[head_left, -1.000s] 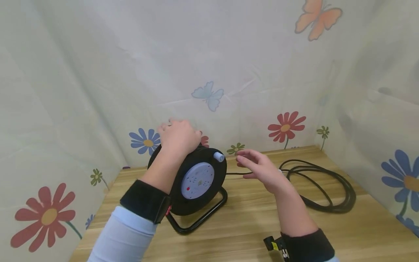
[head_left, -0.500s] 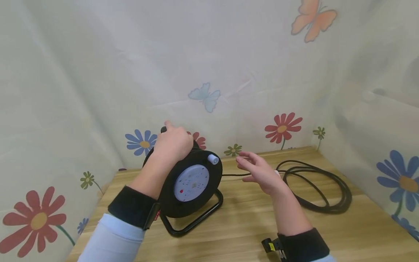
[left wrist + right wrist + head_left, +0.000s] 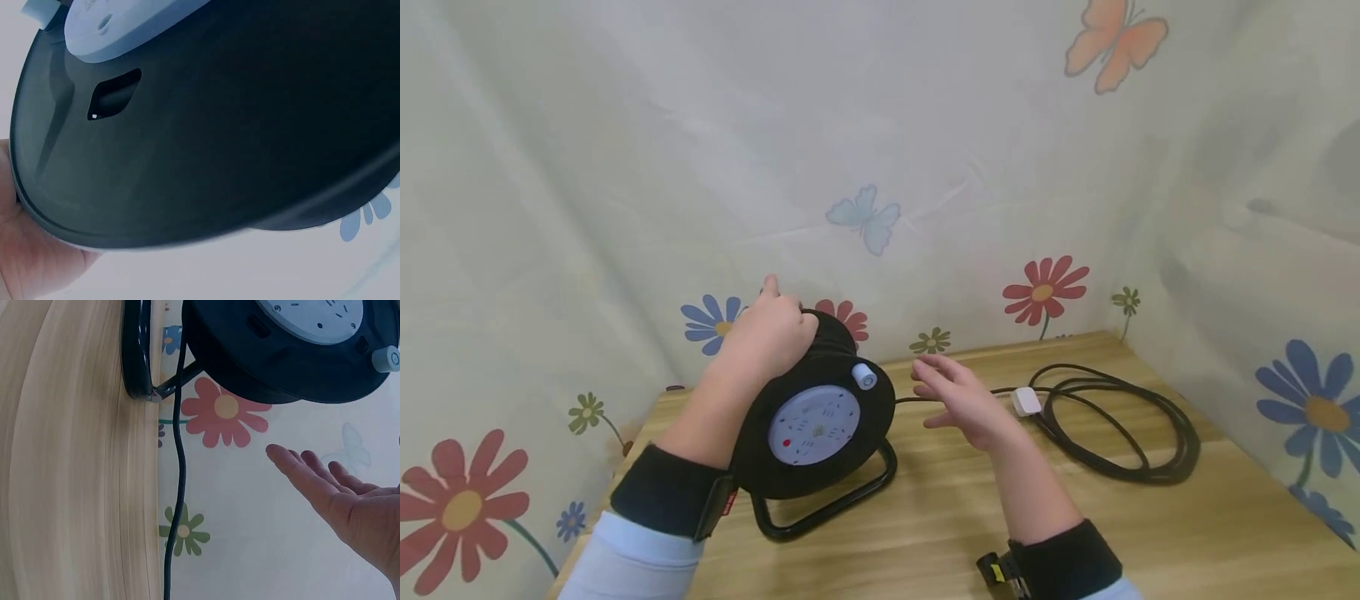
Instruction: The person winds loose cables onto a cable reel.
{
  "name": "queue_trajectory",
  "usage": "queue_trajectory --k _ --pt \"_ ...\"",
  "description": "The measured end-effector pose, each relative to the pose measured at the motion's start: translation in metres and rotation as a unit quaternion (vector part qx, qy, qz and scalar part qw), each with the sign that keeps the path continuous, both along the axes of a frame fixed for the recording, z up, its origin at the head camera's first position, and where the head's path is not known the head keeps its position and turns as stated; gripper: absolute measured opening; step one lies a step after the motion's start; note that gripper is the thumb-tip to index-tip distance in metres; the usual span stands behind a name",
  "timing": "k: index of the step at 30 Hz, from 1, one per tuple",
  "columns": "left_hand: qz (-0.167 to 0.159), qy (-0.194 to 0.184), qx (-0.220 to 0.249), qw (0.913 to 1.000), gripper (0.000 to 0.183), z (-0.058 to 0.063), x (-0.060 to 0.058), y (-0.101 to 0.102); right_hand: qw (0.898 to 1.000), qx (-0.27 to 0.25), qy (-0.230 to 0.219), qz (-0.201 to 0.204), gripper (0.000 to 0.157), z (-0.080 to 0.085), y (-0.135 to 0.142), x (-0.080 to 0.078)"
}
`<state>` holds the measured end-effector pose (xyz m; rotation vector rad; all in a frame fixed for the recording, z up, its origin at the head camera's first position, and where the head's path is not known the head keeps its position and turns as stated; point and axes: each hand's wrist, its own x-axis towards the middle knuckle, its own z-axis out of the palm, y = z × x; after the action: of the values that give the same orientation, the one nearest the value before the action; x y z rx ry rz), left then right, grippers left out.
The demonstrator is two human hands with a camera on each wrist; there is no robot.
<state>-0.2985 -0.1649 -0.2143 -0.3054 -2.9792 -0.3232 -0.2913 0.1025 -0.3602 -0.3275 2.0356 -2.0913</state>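
Note:
A black cable reel [image 3: 756, 467] with a pale round socket panel [image 3: 814, 423] and a light winding knob [image 3: 864, 377] stands on its tubular frame [image 3: 835, 512]. My left hand [image 3: 775, 333] grips the reel's top, one digit pointing up; its other fingers are mostly hidden. In the left wrist view, part of that hand [image 3: 31, 256] shows behind the reel's rim. Right of the reel, my right hand [image 3: 962, 404] hovers with bent, spread fingers and holds nothing. The right wrist view shows this hand [image 3: 350, 500] apart from the reel.
From the reel a black cable [image 3: 180, 456] runs right, behind my right hand, to loose coils [image 3: 1176, 467] on the wooden table [image 3: 925, 533]. A white plug [image 3: 1026, 402] lies beside the coils. A flower-printed curtain [image 3: 955, 300] hangs behind and at both sides.
The reel has shifted left and turned slightly, with my left hand on its top. My right hand has moved left too, uncovering the white plug.

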Motion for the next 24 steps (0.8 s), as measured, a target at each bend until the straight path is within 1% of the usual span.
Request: queue_trajectory --k 5,13,19,24 --pt "-0.013 -0.01 0.007 0.9998 0.052 -0.001 0.003 -0.009 1.0 -0.02 -0.011 0.006 0.069 0.0 -0.014 0.002" --pt "-0.03 -0.003 0.038 0.9988 0.05 -0.001 0.008 -0.035 0.999 -0.042 -0.007 0.014 0.072 0.003 -0.037 0.005" --pt "-0.043 -0.007 0.05 0.9978 0.05 -0.002 0.011 -0.05 0.999 -0.048 -0.009 0.021 0.072 0.002 -0.052 0.006" --pt "-0.047 -0.006 0.058 0.9972 0.05 -0.001 0.017 -0.059 0.998 -0.047 -0.009 0.034 0.074 0.0 -0.064 0.006"
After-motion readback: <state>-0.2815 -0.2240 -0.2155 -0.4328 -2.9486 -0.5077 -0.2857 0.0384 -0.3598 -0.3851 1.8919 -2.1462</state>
